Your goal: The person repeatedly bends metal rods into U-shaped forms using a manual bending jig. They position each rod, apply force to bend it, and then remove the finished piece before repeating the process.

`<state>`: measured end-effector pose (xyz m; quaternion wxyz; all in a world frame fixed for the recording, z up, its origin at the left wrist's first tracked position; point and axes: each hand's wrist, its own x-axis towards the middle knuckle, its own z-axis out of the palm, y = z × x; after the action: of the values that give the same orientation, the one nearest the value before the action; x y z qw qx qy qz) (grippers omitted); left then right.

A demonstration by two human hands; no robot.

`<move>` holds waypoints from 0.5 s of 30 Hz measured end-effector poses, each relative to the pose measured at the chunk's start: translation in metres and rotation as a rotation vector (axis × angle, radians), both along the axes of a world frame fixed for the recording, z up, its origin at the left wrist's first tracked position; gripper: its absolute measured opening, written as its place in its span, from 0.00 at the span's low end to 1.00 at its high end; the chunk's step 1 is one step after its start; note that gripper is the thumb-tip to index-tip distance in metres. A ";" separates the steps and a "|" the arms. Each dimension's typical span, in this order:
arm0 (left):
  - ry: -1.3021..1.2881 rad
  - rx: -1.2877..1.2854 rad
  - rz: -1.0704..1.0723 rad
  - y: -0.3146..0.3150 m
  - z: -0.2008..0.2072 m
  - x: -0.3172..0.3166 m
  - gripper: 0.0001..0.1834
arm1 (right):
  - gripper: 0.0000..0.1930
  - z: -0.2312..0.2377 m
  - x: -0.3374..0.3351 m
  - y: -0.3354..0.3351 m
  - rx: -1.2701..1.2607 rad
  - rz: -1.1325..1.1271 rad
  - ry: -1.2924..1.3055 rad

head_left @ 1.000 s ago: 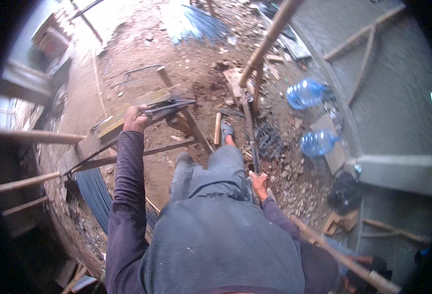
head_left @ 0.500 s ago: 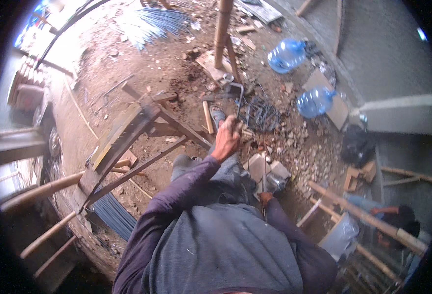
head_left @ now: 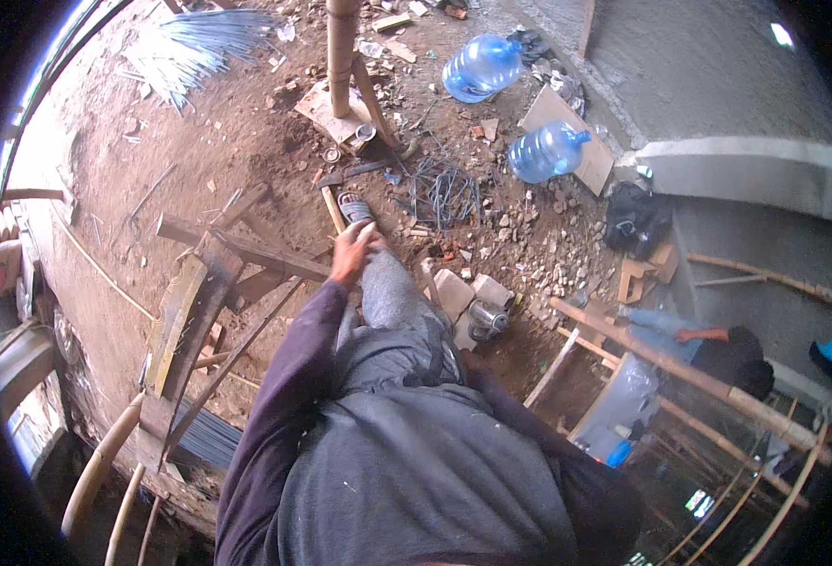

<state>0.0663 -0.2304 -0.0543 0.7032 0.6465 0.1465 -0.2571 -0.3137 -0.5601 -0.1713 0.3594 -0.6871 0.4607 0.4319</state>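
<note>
Down on the dirt floor (head_left: pixel 199 141) of a building site, seen from above the person's head. Left hand (head_left: pixel 352 253) reaches forward and down along the raised knee, resting on the grey trouser leg (head_left: pixel 387 302) just above the foot. Fingers curl loosely over the shin; nothing gripped that I can make out. Right hand not seen: the arm drops behind the torso on the right side, so whether it is open or closed cannot be told.

Foot wears a sandal (head_left: pixel 354 208), planted on the ground just beyond the hand. A short wooden handle (head_left: pixel 333 209) lies touching or just beside the sandal's left edge. Left of the leg stands a rough timber table (head_left: pixel 199 292) with a long steel rod (head_left: pixel 236 354) slanting across its frame. Ahead of the foot, a tangle of bent wire stirrups (head_left: pixel 444 193). Further off, two blue water jugs (head_left: pixel 482 66) on their sides, and a bamboo post (head_left: pixel 342 47) rising from a board.

Risks, as I judge them: footing is poor, with rubble and brick pieces (head_left: pixel 453 292) close by the standing leg, so a shift of weight could turn an ankle. Open sandal near wire ends invites a puncture. Leaning forward brings the slanting rod close to the left arm.
</note>
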 end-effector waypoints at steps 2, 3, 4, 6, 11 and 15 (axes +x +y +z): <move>-0.150 0.267 -0.086 0.062 -0.016 -0.004 0.24 | 0.17 -0.025 0.022 -0.020 0.007 0.014 -0.034; -0.216 0.454 -0.051 0.092 -0.019 -0.008 0.22 | 0.17 -0.041 0.037 -0.030 0.018 0.020 -0.077; -0.204 0.660 -0.040 0.116 -0.020 -0.010 0.21 | 0.17 -0.058 0.054 -0.038 0.038 0.016 -0.159; -0.327 0.833 0.051 0.164 -0.013 -0.012 0.19 | 0.18 -0.085 0.105 -0.054 0.089 -0.009 -0.327; -0.051 0.598 0.461 0.224 0.010 0.003 0.17 | 0.24 -0.026 0.326 -0.062 0.125 0.288 -0.011; 0.034 0.500 0.731 0.224 0.013 0.011 0.18 | 0.22 0.067 0.488 -0.035 -0.096 0.895 -0.008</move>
<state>0.0776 -0.0063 -0.0414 0.5674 0.6981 0.4347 0.0411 0.1739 -0.5947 -0.1043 0.1067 -0.8362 0.1362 0.5204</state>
